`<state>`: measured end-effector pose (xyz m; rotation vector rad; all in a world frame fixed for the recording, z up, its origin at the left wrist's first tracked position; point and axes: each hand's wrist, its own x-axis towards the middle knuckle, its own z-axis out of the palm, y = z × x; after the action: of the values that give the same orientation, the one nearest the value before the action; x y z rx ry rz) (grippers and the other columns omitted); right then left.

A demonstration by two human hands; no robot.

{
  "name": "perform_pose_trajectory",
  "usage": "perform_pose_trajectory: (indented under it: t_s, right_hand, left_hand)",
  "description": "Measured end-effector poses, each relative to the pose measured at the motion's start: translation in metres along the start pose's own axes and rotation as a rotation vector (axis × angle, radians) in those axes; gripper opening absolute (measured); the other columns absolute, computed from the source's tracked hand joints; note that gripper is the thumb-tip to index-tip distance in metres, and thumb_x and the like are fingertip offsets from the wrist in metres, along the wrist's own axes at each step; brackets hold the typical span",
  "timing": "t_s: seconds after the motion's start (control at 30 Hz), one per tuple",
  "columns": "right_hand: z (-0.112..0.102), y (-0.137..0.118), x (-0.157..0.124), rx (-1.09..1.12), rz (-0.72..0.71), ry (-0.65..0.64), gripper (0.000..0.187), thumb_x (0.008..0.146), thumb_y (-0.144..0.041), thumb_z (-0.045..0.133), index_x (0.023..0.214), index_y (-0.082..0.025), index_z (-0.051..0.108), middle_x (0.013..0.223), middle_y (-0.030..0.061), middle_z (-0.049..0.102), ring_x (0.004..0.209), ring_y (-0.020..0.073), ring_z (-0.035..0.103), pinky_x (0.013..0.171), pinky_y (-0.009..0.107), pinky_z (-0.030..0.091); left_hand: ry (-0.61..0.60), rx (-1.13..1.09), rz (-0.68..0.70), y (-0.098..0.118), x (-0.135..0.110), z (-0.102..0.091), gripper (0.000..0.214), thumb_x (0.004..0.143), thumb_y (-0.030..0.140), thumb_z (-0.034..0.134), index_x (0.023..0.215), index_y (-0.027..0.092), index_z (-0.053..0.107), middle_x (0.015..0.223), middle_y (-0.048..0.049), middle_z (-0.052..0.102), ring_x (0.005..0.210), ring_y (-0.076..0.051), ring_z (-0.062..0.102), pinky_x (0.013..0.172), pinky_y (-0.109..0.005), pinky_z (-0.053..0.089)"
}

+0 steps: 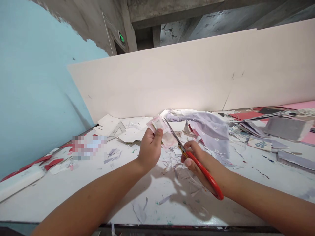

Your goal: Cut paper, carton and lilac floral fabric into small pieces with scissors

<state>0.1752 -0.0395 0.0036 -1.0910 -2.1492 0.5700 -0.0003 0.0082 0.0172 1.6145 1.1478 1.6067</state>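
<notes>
My left hand (151, 147) pinches a small pale pink-and-white piece (166, 134), paper or cloth, I cannot tell which, and holds it above the table. Red-handled scissors (205, 173) are in my right hand (201, 160), their blades pointing up and left. The blades lie close along the right side of the pink piece; whether they touch it is unclear. Thin offcuts (172, 164) are scattered on the white table (98, 200) under both hands. Just behind them lies a crumpled lavender cloth (209, 127) with small white flowers.
A tall cream board (172, 78) stands along the table's back, and a blue wall (36, 82) is at left. White card scraps (133, 134) lie at the back. Grey pieces (286, 127), red sheets (246, 115) and a patterned scrap (259, 144) are at right.
</notes>
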Motion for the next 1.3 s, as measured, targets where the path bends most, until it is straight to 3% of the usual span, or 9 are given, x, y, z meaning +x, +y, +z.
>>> perform_pose_trajectory:
  t_s: [0.27, 0.7, 1.3]
  right_hand:
    - [-0.001, -0.004, 0.001, -0.042, 0.04, -0.024, 0.037, 0.086, -0.059, 0.023, 0.09, -0.023, 0.029, 0.064, -0.0017, 0.051, 0.054, 0.0149, 0.045, 0.055, 0.029, 0.039]
    - [0.001, -0.005, 0.0, -0.058, 0.136, -0.027, 0.039, 0.085, -0.061, 0.02, 0.09, -0.023, 0.029, 0.059, -0.0019, 0.052, 0.051, 0.0165, 0.05, 0.048, 0.026, 0.035]
    - [0.008, 0.008, 0.002, -0.035, 0.157, 0.011, 0.035, 0.085, -0.057, 0.025, 0.089, -0.023, 0.032, 0.053, -0.0027, 0.052, 0.045, 0.0157, 0.049, 0.046, 0.025, 0.032]
  left_hand:
    - [-0.01, -0.065, 0.017, 0.002, -0.001, 0.002, 0.033, 0.08, 0.05, 0.049, 0.094, 0.022, 0.056, 0.068, 0.002, 0.052, 0.063, -0.012, 0.046, 0.065, -0.025, 0.038]
    - [0.032, -0.172, -0.029, -0.005, 0.001, 0.004, 0.03, 0.078, 0.048, 0.052, 0.084, 0.019, 0.054, 0.059, 0.0041, 0.047, 0.059, -0.011, 0.045, 0.063, -0.024, 0.039]
    - [-0.046, -0.235, -0.048, -0.007, 0.001, 0.003, 0.036, 0.077, 0.053, 0.051, 0.089, 0.02, 0.054, 0.064, 0.0032, 0.05, 0.061, -0.011, 0.046, 0.061, -0.023, 0.039]
